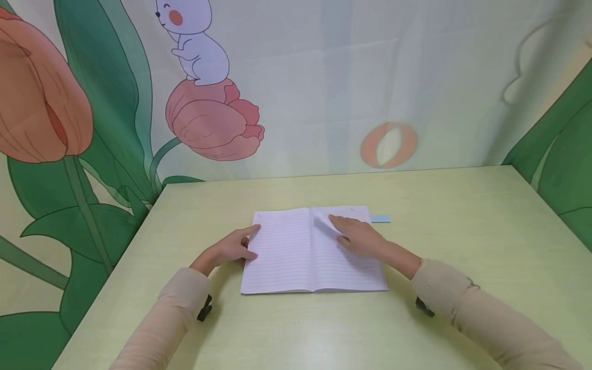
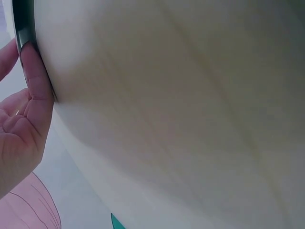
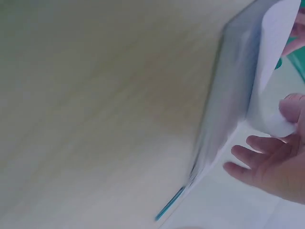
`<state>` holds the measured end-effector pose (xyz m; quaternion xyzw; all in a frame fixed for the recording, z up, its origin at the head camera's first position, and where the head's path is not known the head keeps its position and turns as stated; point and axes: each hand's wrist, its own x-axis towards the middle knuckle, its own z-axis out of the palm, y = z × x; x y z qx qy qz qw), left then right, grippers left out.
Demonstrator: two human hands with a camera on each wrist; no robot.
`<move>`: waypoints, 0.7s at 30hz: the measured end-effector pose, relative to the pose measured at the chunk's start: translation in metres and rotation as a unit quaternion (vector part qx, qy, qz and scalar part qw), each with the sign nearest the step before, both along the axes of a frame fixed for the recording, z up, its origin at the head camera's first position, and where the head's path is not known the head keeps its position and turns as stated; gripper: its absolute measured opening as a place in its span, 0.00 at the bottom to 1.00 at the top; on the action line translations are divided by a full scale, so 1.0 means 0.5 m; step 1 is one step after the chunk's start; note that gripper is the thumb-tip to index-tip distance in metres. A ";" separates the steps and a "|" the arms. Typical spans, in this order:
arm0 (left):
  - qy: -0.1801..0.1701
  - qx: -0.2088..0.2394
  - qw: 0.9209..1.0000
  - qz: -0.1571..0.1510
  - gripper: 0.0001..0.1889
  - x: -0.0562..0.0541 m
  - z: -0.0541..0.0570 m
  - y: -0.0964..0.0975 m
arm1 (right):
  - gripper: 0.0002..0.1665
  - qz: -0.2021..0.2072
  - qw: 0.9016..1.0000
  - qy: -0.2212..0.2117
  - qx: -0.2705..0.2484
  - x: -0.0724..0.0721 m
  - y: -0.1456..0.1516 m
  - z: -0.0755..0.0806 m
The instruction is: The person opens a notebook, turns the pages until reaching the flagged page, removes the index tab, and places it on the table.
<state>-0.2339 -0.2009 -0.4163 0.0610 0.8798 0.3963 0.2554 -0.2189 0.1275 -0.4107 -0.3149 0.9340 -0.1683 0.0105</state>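
An open notebook (image 1: 277, 257) with lined white pages lies on the table. My left hand (image 1: 231, 246) holds its left edge, with index finger and thumb over the page margin. In the left wrist view, the left hand's fingers (image 2: 37, 71) reach the dark cover edge from the side. Above the right half, my right hand (image 1: 358, 236) pinches a page. The right wrist view shows that page (image 3: 274, 47) lifted and curling, its corner between the thumb and fingers of the right hand (image 3: 281, 157). The other fingers of that hand are spread.
A light blue strip (image 1: 381, 219) sticks out past the notebook's right edge near the top. The pale table (image 1: 296, 329) extends around the notebook. Behind it hangs a curtain (image 1: 300, 103) printed with tulips and a white animal. Black straps show under both sleeves.
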 end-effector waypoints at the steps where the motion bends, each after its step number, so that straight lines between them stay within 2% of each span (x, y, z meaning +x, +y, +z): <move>1: -0.001 0.001 1.000 0.000 0.41 0.001 0.001 -0.001 | 0.33 0.011 1.000 -0.019 -0.013 0.004 -0.007 0.002; 4: -0.004 0.005 1.000 0.000 0.41 0.002 0.004 -0.002 | 0.37 0.026 0.995 -0.090 -0.028 0.017 -0.031 0.007; 7: -0.004 0.008 1.000 -0.003 0.41 0.003 0.005 -0.003 | 0.40 0.040 0.992 -0.123 -0.009 0.030 -0.054 0.009; 12: -0.006 0.015 1.000 -0.002 0.36 0.003 0.004 -0.004 | 0.40 0.080 0.990 -0.102 0.053 0.045 -0.087 0.010; 16: -0.021 0.037 0.999 0.008 0.31 0.003 0.003 -0.006 | 0.39 0.101 0.989 -0.096 0.055 0.052 -0.109 0.009; 18: -0.026 0.043 0.999 0.009 0.32 0.003 0.002 -0.006 | 0.39 0.109 0.988 -0.098 0.051 0.053 -0.119 0.007; 21: -0.020 0.027 0.999 0.012 0.36 0.003 0.002 -0.004 | 0.38 0.119 0.986 -0.102 0.049 0.053 -0.134 0.003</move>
